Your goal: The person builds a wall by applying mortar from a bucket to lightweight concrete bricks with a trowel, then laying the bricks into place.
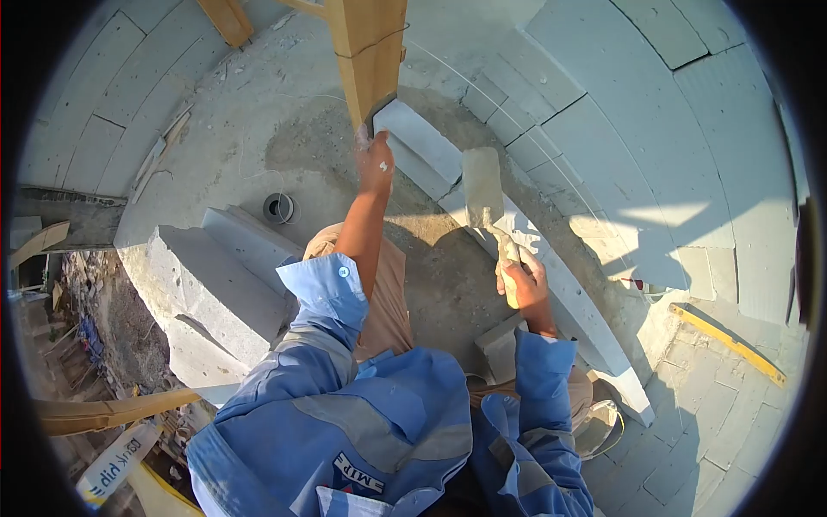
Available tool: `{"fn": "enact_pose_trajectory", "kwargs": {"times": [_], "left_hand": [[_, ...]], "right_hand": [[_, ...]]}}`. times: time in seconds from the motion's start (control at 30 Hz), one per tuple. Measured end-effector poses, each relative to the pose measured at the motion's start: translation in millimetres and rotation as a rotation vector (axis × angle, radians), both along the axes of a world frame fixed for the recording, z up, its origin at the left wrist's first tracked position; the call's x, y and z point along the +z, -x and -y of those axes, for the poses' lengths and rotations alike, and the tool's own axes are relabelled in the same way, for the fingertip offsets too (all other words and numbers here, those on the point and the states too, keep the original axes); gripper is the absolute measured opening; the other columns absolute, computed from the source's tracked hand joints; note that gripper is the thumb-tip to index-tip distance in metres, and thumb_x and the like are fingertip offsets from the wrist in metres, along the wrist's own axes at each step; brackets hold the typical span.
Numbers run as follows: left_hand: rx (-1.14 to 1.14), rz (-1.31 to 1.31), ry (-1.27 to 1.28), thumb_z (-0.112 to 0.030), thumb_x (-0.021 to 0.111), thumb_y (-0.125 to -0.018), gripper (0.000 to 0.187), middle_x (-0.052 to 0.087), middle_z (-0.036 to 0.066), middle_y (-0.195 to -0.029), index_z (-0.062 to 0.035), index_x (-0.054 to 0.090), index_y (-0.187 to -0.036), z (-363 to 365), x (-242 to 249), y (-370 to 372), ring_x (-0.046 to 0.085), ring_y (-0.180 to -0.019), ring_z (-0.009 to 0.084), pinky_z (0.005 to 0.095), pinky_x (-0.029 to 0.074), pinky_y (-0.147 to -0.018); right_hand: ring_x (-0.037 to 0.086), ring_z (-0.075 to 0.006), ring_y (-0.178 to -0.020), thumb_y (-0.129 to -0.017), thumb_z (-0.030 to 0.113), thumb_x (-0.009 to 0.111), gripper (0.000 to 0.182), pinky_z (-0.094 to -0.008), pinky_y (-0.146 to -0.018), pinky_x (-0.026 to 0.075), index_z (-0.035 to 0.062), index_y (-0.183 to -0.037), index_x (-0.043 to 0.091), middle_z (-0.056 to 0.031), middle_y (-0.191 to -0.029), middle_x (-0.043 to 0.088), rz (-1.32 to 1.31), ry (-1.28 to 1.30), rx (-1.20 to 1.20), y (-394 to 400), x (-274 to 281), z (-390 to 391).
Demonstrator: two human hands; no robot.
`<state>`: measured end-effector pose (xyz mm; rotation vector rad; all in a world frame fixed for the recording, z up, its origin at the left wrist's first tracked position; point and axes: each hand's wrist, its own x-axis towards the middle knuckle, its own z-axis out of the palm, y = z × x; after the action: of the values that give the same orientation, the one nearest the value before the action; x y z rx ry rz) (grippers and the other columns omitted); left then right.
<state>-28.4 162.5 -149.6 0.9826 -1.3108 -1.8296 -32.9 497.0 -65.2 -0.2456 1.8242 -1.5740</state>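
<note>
My right hand (pixel 524 277) is wrapped round the handle of a trowel (pixel 483 185), whose flat, mortar-smeared blade lies over the row of pale blocks. At the upper middle, my left hand (pixel 375 162) touches the near end of a light grey block (pixel 422 142), beside the foot of a wooden post (pixel 370 60); its fingers are partly hidden. A long, low row of blocks (pixel 568 302) runs from there down to the lower right, under the trowel and past my right hand.
Large blocks (pixel 215 302) stand at the left. A round pipe opening (pixel 278 208) is in the floor. Block walls (pixel 637 146) curve round the right. A yellow level (pixel 728 343) lies at the right. Rubble (pixel 121 319) and a wooden beam (pixel 121 412) are at the lower left.
</note>
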Motion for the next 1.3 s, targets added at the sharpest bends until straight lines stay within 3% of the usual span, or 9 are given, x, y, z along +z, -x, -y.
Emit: {"fn": "enact_pose_trajectory", "kwargs": {"times": [0.2,0.4,0.6,0.63,0.7,0.77,1.1,1.2,1.3], "left_hand": [[-0.058,0.079,-0.024,-0.02,0.054,-0.089,0.067,0.034,0.026,-0.15,0.0119,0.03,-0.144,4,4,-7,0.032,-0.141,0.0323,0.0346,0.023,-0.114],[-0.086,0.066,-0.118,-0.023,0.055,-0.089,0.069,0.035,0.025,-0.15,0.0107,0.031,-0.144,9,7,-10,0.032,-0.141,0.0314,0.0353,0.024,-0.114],[-0.019,0.125,-0.133,-0.025,0.059,-0.088,0.065,0.043,0.018,-0.145,0.006,0.039,-0.141,12,-10,6,0.039,-0.136,0.0282,0.0338,0.026,-0.111],[-0.018,0.172,-0.11,-0.027,0.062,-0.087,0.058,0.05,0.014,-0.136,0.0026,0.047,-0.135,22,-38,13,0.045,-0.126,0.0253,0.0344,0.031,-0.107],[-0.061,0.267,-0.196,-0.034,0.065,-0.085,0.075,0.042,0.02,-0.143,0.0039,0.036,-0.143,31,-47,16,0.042,-0.13,0.0301,0.0407,0.028,-0.111],[-0.004,0.325,-0.262,-0.042,0.07,-0.08,0.08,0.042,0.021,-0.14,0.0058,0.041,-0.138,21,-24,20,0.043,-0.127,0.0316,0.047,0.031,-0.108],[-0.069,0.437,0.05,-0.046,0.071,-0.079,0.089,0.04,0.021,-0.143,0.0072,0.037,-0.141,-22,-18,38,0.04,-0.128,0.0299,0.0454,0.03,-0.108],[-0.29,0.317,0.284,-0.048,0.07,-0.08,0.09,0.04,0.021,-0.143,0.0068,0.035,-0.143,-2,-50,37,0.041,-0.127,0.0288,0.0452,0.029,-0.109],[-0.09,0.538,0.137,-0.05,0.066,-0.084,0.081,0.044,0.017,-0.141,0.0035,0.042,-0.14,-30,-23,43,0.043,-0.125,0.0275,0.0426,0.028,-0.11]], "right_hand": [[0.055,-0.0135,-0.055,-0.087,0.021,0.062,0.027,-0.0279,-0.051,0.045,0.0,-0.103,0.06,-0.0068,-0.073,0.059,0.041,0.022,0.048,43,-19,109],[0.056,-0.0138,-0.056,-0.086,0.021,0.063,0.026,-0.0276,-0.052,0.046,0.0005,-0.101,0.059,-0.007,-0.072,0.058,0.024,0.049,-0.004,35,-21,105],[0.055,-0.0125,-0.06,-0.088,0.02,0.062,0.029,-0.026,-0.055,0.044,-0.0016,-0.107,0.059,-0.0059,-0.077,0.058,-0.053,0.024,-0.049,-2,-4,-6],[0.054,-0.0114,-0.062,-0.088,0.019,0.062,0.03,-0.0256,-0.056,0.043,-0.0013,-0.11,0.06,-0.0041,-0.078,0.057,-0.019,-0.111,-0.14,-15,15,-22],[0.054,-0.0097,-0.062,-0.088,0.016,0.062,0.029,-0.0252,-0.054,0.043,-0.001,-0.112,0.06,-0.002,-0.079,0.058,0.065,-0.133,-0.222,-36,17,-82],[0.054,-0.0092,-0.062,-0.089,0.015,0.061,0.029,-0.025,-0.054,0.043,-0.0012,-0.112,0.061,-0.0015,-0.079,0.058,0.103,-0.15,-0.404,-63,30,-133],[0.052,-0.0089,-0.056,-0.091,0.016,0.057,0.026,-0.0244,-0.054,0.043,-0.0003,-0.11,0.063,-0.0018,-0.077,0.059,0.046,-0.146,-1.2,-215,90,-322],[0.051,-0.0092,-0.055,-0.089,0.019,0.056,0.024,-0.0248,-0.051,0.041,0.0007,-0.102,0.064,-0.0012,-0.072,0.057,-0.074,-0.445,-1.461,-241,67,-374],[0.05,-0.0092,-0.055,-0.086,0.021,0.056,0.023,-0.025,-0.05,0.039,0.0005,-0.095,0.064,-0.0011,-0.064,0.054,-0.018,-0.781,-1.494,-248,37,-425]]}}
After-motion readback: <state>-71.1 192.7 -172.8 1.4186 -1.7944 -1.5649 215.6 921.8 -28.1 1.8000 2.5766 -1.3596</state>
